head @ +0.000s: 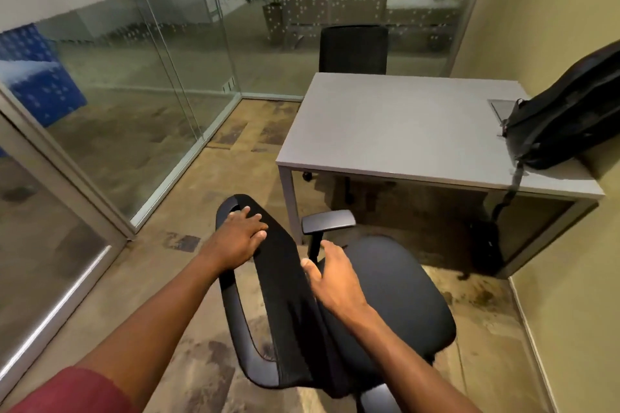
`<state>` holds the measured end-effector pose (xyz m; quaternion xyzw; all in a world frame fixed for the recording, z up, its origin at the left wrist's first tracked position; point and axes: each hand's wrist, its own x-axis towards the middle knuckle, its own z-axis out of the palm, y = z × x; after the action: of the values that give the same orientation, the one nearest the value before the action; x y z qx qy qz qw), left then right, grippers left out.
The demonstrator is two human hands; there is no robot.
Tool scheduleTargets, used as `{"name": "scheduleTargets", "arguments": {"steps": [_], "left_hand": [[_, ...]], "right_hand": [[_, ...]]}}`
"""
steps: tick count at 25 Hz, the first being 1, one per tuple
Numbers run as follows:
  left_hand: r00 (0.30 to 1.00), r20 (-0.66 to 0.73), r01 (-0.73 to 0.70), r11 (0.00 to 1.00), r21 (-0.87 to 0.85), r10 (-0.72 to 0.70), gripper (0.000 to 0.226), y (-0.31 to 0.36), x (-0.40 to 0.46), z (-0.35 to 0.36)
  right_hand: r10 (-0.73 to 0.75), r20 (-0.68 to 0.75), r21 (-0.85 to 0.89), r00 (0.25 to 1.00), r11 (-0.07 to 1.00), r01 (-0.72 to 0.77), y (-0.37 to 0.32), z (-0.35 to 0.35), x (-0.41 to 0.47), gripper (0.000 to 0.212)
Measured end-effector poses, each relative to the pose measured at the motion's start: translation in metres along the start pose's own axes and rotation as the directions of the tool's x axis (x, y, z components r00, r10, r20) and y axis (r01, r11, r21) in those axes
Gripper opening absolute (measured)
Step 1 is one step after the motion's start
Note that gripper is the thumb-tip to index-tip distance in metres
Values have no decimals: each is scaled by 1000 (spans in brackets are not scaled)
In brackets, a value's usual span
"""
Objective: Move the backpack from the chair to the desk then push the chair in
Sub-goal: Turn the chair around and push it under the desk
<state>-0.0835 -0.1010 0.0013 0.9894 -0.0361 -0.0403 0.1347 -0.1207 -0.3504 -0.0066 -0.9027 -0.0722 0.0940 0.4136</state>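
Observation:
A black backpack (563, 121) leans against the wall on the right end of the grey desk (402, 131), one strap hanging over the front edge. The black office chair (396, 298) stands on the floor in front of the desk, its seat bare and turned toward the desk. My left hand (240, 235) lies over the top left of the mesh backrest, fingers spread across it. My right hand (330, 278) grips the backrest's right edge, thumb on the near side, just below the raised armrest (328, 220).
A second black chair (354, 49) stands behind the desk's far side. Glass partitions (151, 77) run along the left and back. A yellow wall (570, 278) closes the right side. Carpeted floor lies open to the left of the desk.

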Motion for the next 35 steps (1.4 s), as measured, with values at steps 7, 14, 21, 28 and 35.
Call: {"name": "scheduleTargets", "arguments": {"steps": [7, 14, 21, 28, 35], "left_hand": [[946, 157, -306, 940, 148, 283, 48, -54, 6, -2], [869, 222, -479, 864, 152, 443, 51, -71, 19, -4], [784, 285, -603, 786, 134, 552, 55, -72, 28, -3], [784, 264, -600, 794, 96, 561, 55, -67, 27, -2], [803, 168, -587, 808, 55, 572, 63, -70, 32, -2]], "right_hand": [[148, 58, 48, 987, 987, -151, -59, 74, -28, 73], [298, 15, -204, 954, 935, -289, -84, 116, -48, 98], [378, -108, -449, 920, 806, -384, -97, 151, -54, 113], [330, -143, -473, 933, 806, -357, -85, 147, -56, 107], [261, -156, -476, 953, 825, -304, -61, 130, -72, 110]]}}
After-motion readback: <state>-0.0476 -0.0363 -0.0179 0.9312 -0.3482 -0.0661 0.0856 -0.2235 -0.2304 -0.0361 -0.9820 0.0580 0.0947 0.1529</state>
